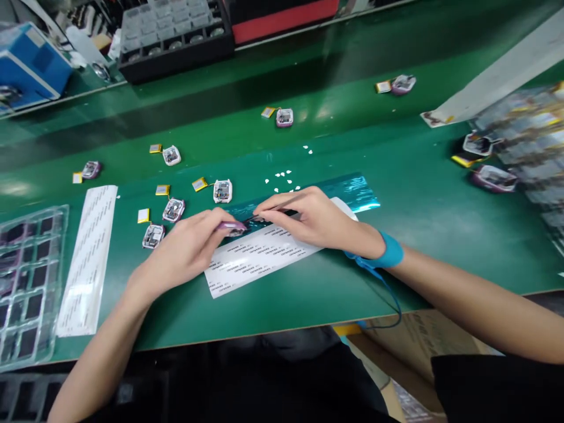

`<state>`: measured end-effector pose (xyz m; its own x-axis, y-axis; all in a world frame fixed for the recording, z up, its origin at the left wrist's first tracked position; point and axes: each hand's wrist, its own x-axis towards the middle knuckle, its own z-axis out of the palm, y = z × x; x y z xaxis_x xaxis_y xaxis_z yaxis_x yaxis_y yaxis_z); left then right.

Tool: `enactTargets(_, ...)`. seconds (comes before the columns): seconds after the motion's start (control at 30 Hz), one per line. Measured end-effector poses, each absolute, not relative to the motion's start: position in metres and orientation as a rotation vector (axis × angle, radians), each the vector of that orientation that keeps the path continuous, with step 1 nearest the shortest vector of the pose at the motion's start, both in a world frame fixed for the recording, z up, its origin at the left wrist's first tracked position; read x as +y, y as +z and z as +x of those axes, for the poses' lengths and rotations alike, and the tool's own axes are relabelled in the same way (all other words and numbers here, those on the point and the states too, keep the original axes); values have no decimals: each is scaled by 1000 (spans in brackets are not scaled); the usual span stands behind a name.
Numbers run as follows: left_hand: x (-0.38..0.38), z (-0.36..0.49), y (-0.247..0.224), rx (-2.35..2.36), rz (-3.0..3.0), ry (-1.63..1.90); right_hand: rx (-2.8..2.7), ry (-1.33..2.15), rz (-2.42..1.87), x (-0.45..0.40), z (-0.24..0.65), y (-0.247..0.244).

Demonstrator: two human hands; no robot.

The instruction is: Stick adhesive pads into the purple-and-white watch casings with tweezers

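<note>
My left hand [187,247] is closed on a small purple device casing [232,228], its inner side turned toward the right hand. Between the pinched fingers of my right hand [315,220] are thin dark tweezers [282,205], whose tip meets or nearly meets the casing. A blue wrist strap [390,249] with a cord is on my right wrist. Beneath the hands lie a white printed sheet [240,267] and a shiny blue film strip [352,191]. Small white pieces [282,174] are scattered just beyond them.
Several open casings with yellow batteries, including a white one [222,191], lie across the green table [418,235]. At the left are a stack of printed sheets [88,264] and a clear tray [37,282]. A black tray [176,59] stands behind; a grey post [493,64] rises at right.
</note>
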<state>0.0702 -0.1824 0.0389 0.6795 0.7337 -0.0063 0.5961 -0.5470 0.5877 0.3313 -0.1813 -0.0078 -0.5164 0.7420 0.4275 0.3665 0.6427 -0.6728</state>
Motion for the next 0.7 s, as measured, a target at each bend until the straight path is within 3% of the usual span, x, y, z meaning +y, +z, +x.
enactTargets(0.5,-183,76,24,863,2589,227,-2389,36,-710,-189,339,-10)
enactTargets(0.57,-183,77,27,828,2457,339,-2306,1,-711,-189,343,-5)
enactTargets(0.7,-176,75,32,1043,1669,952,-2264,-33,-667,-196,348,7)
